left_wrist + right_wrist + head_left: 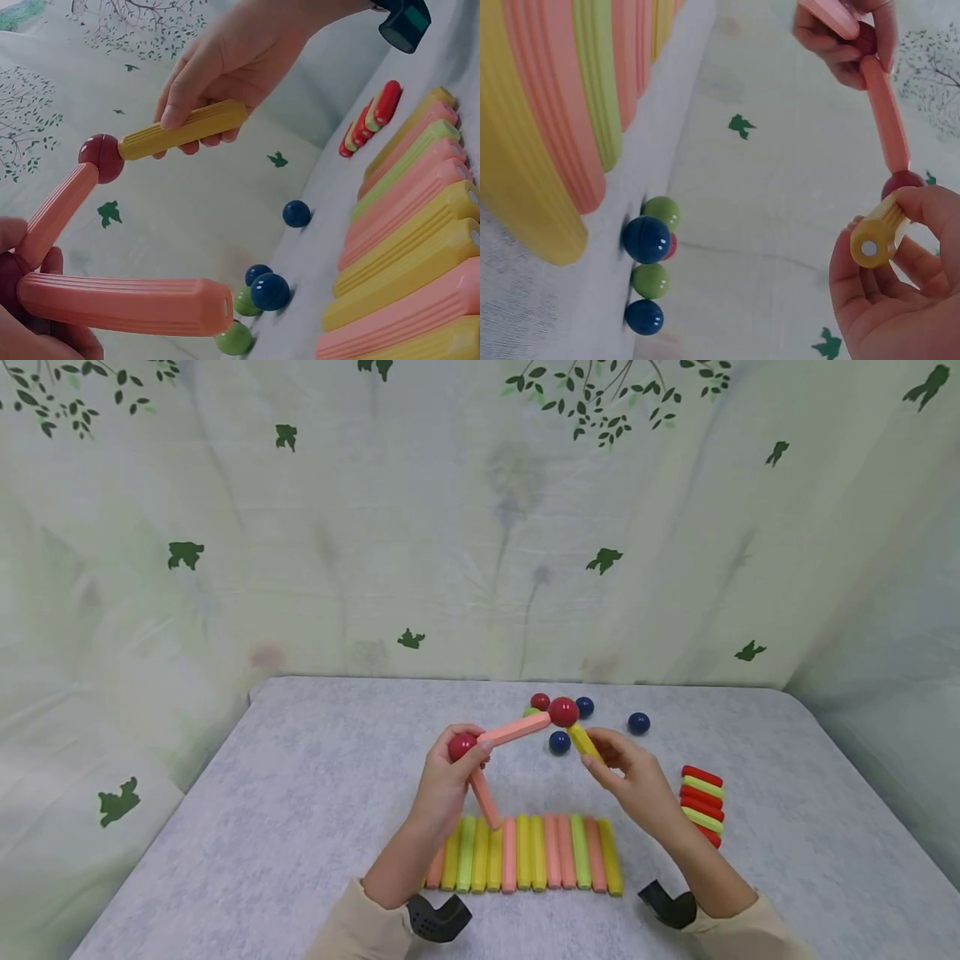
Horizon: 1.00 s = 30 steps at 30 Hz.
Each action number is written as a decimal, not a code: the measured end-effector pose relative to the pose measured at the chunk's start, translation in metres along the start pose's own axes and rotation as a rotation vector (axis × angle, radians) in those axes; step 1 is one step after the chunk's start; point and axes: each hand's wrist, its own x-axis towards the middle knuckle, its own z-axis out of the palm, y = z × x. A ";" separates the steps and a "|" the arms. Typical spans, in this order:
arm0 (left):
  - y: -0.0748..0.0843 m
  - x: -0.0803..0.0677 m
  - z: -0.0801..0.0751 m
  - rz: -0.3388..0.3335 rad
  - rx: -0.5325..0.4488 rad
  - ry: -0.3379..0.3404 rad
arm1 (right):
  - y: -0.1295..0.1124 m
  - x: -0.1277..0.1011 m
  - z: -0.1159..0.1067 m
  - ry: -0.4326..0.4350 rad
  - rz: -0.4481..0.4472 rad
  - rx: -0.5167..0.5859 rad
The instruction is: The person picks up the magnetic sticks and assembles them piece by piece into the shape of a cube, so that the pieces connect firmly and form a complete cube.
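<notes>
Left hand point(442, 785) grips a red ball point(462, 746) joining two pink sticks point(516, 729), right hand point(633, 781) pinches the yellow stick point(582, 741) above the desk point(300, 793).

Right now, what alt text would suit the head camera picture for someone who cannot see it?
Two hands hold a chain of sticks and balls above a grey table: the left hand grips a red ball joining two pink sticks, the right hand a yellow stick.
</notes>
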 end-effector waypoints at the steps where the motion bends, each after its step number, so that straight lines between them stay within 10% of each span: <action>1: -0.001 0.000 0.000 0.006 0.002 -0.001 | 0.001 0.002 0.000 0.007 -0.004 0.004; 12: -0.010 0.011 -0.008 -0.015 0.093 -0.115 | 0.004 0.034 -0.007 0.018 -0.050 0.036; 30: -0.031 0.047 -0.027 -0.143 0.816 -0.363 | 0.019 0.084 0.022 -0.130 -0.058 0.068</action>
